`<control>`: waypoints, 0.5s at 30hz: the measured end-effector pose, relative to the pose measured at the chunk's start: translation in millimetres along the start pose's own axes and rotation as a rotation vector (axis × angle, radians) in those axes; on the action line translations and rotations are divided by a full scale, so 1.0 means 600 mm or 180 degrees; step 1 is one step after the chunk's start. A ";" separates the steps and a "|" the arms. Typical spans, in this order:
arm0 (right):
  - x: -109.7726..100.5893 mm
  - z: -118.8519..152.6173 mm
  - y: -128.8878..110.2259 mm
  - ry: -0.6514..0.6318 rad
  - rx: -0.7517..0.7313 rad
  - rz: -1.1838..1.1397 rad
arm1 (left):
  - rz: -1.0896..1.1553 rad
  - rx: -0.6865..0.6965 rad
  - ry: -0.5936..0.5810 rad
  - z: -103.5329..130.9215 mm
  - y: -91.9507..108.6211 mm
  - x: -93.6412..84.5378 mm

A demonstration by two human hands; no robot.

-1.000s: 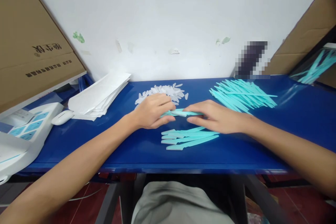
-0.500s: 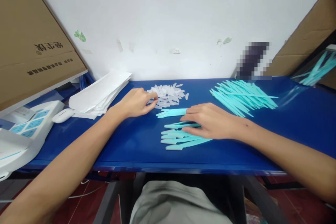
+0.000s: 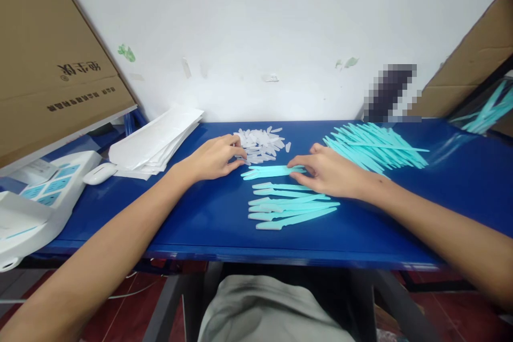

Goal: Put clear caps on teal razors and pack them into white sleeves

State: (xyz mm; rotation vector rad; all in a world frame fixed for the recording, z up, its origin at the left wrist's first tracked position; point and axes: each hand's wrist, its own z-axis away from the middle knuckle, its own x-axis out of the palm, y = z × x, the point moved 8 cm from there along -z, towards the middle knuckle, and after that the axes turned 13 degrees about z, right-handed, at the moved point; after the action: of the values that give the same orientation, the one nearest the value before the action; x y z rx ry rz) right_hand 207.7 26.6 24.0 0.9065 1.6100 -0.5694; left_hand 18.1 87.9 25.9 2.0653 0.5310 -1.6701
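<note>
My left hand [image 3: 218,157] is at the left edge of a pile of small translucent blade caps [image 3: 262,141], thumb and forefinger closed together on a cap at the pile's edge. To the right, my right hand [image 3: 326,171] has its thumb and forefinger around the handle end of some turquoise eyebrow razors [image 3: 268,172] lying flat on the blue table. Nearer me lies a row of capped eyebrow razors [image 3: 294,208], their capped ends pointing left. A heap of turquoise razors [image 3: 374,147] lies behind my right hand.
White paper sleeves [image 3: 156,141] are stacked at the back left, beside a white mouse [image 3: 99,173] and a power strip [image 3: 60,187]. A cardboard box [image 3: 60,59] leans at the left. A clear bag of turquoise razors [image 3: 487,109] stands at the far right. The blue table [image 3: 192,224] meets a white wall.
My right hand has drawn back from over the row of razors, uncovering their handles, and its fingers are now at the upper razors' ends. My left fingers have closed at the cap pile.
</note>
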 end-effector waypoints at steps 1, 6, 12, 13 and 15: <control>0.001 -0.001 0.001 -0.0017 0.0005 -0.0022 | 0.0045 0.0010 -0.0017 -0.001 0.001 0.002; 0.008 -0.009 0.001 -0.0223 0.0020 -0.0262 | 0.0199 0.0043 -0.0083 -0.005 0.004 0.008; 0.019 -0.017 -0.007 -0.0384 -0.0144 -0.0336 | 0.0169 0.0089 0.0005 -0.005 0.010 0.004; 0.019 -0.016 -0.006 -0.0367 -0.0159 -0.0323 | 0.0186 0.0087 0.0021 -0.005 0.010 0.003; 0.015 -0.012 -0.003 -0.0351 -0.0193 -0.0285 | 0.0207 0.0105 0.0016 -0.005 0.012 0.002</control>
State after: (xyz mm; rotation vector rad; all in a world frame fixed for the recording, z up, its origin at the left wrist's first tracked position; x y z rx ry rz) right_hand 201.2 33.3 16.6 0.7484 1.5655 -0.6190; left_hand 24.4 83.5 26.1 2.0878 0.4358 -1.6474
